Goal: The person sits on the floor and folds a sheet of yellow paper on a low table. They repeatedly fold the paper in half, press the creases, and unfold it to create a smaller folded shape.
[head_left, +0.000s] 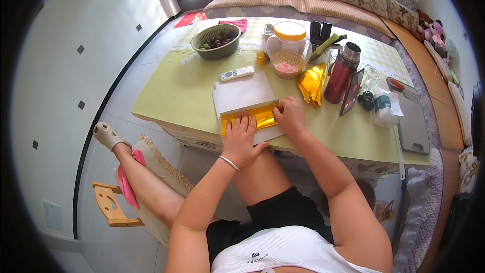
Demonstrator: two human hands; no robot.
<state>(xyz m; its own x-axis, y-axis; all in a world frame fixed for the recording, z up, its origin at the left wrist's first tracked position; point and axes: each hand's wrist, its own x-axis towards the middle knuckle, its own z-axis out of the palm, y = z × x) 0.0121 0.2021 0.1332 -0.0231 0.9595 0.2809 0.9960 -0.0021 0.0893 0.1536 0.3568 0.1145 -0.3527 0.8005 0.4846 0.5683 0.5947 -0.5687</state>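
A strip of shiny gold foil paper (pixel 261 117) lies across a white folded card or board (pixel 245 92) at the near edge of the table. My left hand (pixel 239 139) rests flat on the foil's left part, fingers stretched out and slightly apart. At the foil's right end, my right hand (pixel 291 116) is closed, its curled fingers and thumb gripping the edge; the fingertips are partly hidden. A folded gold foil piece (pixel 312 84) sits beyond my right hand. Just past the card lies a white remote control (pixel 237 74).
Behind stand a bowl of grapes (pixel 216 45), an orange-lidded jar (pixel 289 50) and a small gold piece (pixel 262 58). To the right are a red thermos (pixel 342 73), a propped phone (pixel 352 92), a tissue pack (pixel 386 109) and a grey board (pixel 414 121).
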